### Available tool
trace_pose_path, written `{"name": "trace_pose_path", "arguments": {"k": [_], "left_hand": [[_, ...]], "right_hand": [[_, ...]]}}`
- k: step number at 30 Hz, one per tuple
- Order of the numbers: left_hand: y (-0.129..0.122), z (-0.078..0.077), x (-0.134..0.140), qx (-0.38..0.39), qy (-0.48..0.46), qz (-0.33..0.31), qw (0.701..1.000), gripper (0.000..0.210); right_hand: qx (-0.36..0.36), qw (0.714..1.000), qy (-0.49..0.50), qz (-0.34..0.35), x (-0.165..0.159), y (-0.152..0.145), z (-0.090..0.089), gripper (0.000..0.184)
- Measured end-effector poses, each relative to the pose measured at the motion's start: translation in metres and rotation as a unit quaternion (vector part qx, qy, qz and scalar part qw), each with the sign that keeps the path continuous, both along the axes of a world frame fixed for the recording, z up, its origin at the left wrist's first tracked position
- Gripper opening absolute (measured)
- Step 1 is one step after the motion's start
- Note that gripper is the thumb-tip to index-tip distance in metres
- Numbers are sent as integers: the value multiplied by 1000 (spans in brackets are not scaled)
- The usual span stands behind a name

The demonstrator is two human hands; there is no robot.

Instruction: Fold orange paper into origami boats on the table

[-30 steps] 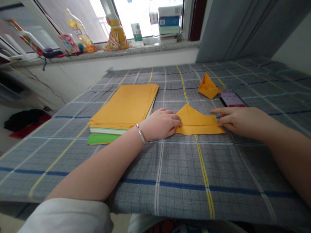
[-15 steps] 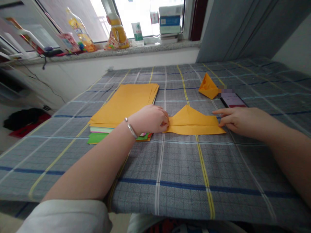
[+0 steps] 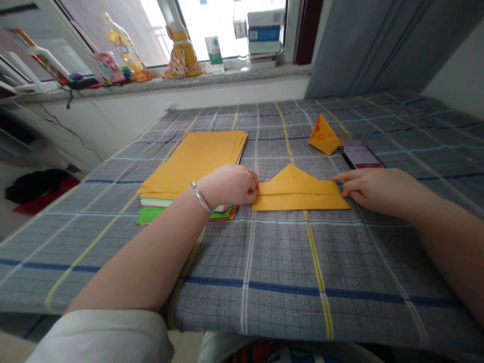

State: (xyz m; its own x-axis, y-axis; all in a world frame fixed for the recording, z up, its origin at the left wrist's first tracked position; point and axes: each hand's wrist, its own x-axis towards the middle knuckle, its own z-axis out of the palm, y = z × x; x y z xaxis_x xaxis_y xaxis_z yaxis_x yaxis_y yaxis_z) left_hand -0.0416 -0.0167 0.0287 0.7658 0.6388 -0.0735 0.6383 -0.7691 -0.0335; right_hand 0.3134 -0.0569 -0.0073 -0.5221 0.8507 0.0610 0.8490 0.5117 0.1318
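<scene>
A folded sheet of orange paper [image 3: 297, 194] lies flat in front of me, with a low peak at its top middle and a straight strip along its lower edge. At its left end, my left hand [image 3: 236, 184] is closed, the curled fingers gripping the paper's edge. My right hand [image 3: 372, 190] holds the opposite end, index finger along the top corner and the other fingers bent at the side edge. Beyond the right hand stands a finished-looking orange paper boat [image 3: 324, 136].
A stack of coloured paper [image 3: 200, 156], orange on top, lies left, partly behind my left forearm. A phone [image 3: 361, 154] rests at the right. The checked tablecloth [image 3: 280, 252] covers the table. Bottles and boxes line the windowsill [image 3: 227, 74].
My left hand has shifted slightly left along the paper's end. The lower left corner of the folded paper now shows and lies straighter. My right hand has barely moved.
</scene>
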Motion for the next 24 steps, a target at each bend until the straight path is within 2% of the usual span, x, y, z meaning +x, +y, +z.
{"name": "trace_pose_path", "arguments": {"k": [2, 7, 9, 11, 14, 16, 20, 24], "left_hand": [[-1, 0, 3, 5, 15, 19, 1000, 28], [-7, -10, 18, 109, -2, 24, 994, 33], [-11, -19, 25, 106, -43, -20, 993, 35], [-15, -28, 31, 92, -70, -64, 991, 47], [-19, -39, 37, 61, -56, -85, 993, 57], [-19, -43, 39, 47, -45, -83, 994, 59], [-15, -45, 39, 44, -42, -86, 994, 71], [-13, -46, 38, 58, -45, -95, 993, 72]], "right_hand": [[1, 998, 14, -56, -5, -1, -1, 33], [34, 971, 149, -186, -20, 1, -9, 26], [46, 959, 196, -199, -24, 4, -14, 23], [52, 951, 230, -201, -26, 7, -18, 23], [41, 939, 271, -207, -27, 10, -21, 28], [2, 928, 298, -225, -26, 12, -22, 34], [-141, 888, 351, -261, -24, 14, -21, 50], [-216, 883, 342, -238, -23, 15, -18, 50]]}}
